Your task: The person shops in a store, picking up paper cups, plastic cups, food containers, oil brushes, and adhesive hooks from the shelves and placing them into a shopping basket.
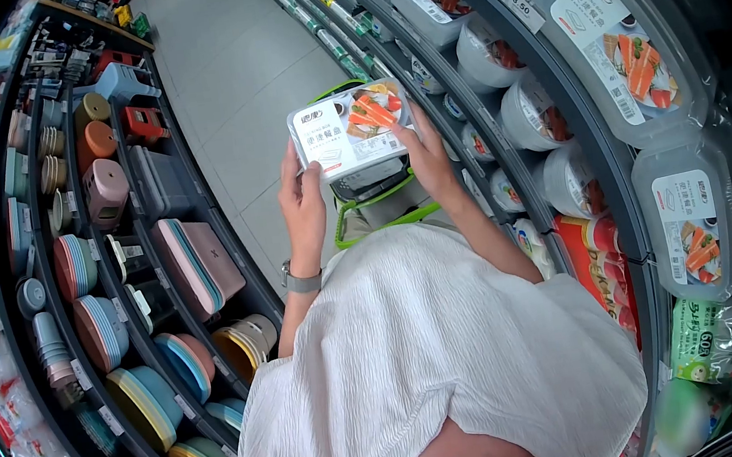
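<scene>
A pack of clear plastic food containers (332, 141), with a white label and a picture of sliced salmon, is held up in front of my body. My left hand (301, 202) grips its left side, thumb on the front. On the right side, my right hand (427, 155) has its thumb over the label's edge and the other fingers behind. Both hands' rear fingers are partly hidden by the pack. Below and behind it shows a green-framed shopping basket or cart (380, 195), mostly covered by the pack and my arms.
Shelves on the right hold similar container packs (629, 59), round tubs (534, 109) and a price tag (521, 4). Left shelves carry stacked coloured bowls (146, 406), trays (197, 263) and bins (106, 192). A grey tiled floor (220, 82) runs between them.
</scene>
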`<state>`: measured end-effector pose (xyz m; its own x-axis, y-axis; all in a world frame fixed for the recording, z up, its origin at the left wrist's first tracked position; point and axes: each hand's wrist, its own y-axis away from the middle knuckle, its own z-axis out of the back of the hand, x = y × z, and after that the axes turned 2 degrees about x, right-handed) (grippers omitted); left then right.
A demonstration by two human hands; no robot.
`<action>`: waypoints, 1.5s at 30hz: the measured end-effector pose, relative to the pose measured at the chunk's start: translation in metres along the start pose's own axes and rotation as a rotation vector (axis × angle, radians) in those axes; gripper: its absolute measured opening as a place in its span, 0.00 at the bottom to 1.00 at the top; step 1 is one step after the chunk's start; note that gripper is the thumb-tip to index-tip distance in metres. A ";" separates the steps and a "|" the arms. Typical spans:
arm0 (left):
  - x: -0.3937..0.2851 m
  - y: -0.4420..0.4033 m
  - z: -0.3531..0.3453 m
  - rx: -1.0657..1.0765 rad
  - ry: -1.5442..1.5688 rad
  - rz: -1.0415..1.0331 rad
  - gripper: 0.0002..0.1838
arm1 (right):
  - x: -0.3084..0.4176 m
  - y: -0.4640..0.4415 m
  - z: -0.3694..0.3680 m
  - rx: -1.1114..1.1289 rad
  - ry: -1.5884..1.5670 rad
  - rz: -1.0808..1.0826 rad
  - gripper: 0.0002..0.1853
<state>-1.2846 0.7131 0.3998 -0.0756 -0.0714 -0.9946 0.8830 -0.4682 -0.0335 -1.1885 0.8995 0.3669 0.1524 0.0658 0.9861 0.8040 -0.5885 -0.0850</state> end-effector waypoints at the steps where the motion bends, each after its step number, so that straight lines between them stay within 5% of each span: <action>1: 0.001 -0.003 0.000 -0.014 -0.008 0.012 0.27 | 0.007 -0.002 -0.001 0.029 -0.009 -0.047 0.30; 3: 0.001 -0.009 0.000 -0.015 -0.037 -0.002 0.27 | 0.004 -0.007 -0.001 0.059 -0.017 -0.095 0.31; 5: 0.002 -0.017 0.002 -0.018 -0.067 -0.016 0.26 | -0.008 -0.016 -0.001 -0.042 0.447 0.094 0.31; 18: 0.127 -0.010 0.009 0.114 0.048 0.291 0.32 | -0.097 -0.015 -0.002 0.038 0.514 -0.314 0.35; 21: 0.166 0.001 0.019 0.117 -0.149 0.311 0.28 | -0.105 -0.003 -0.014 0.038 0.572 -0.497 0.37; 25: 0.201 0.000 0.029 0.137 -0.298 0.603 0.27 | -0.162 0.003 -0.023 0.133 0.683 -0.663 0.40; 31: 0.244 -0.039 0.042 0.197 -0.335 0.725 0.30 | -0.242 -0.019 -0.036 0.227 0.720 -0.794 0.41; 35: 0.336 -0.068 0.050 0.245 -0.508 0.808 0.38 | -0.296 -0.047 -0.047 0.211 0.797 -0.888 0.41; 42: 0.400 -0.136 0.050 0.358 -0.641 0.911 0.43 | -0.366 -0.100 -0.061 0.317 0.934 -0.804 0.37; 45: 0.439 -0.157 0.054 0.340 -0.560 0.984 0.44 | -0.416 -0.111 -0.050 0.097 0.982 -0.940 0.41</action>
<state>-1.4816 0.7074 -0.0258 0.3010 -0.8686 -0.3936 0.5128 -0.2005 0.8348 -1.3700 0.8972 -0.0268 -0.9055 -0.2124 0.3675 0.4196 -0.5788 0.6992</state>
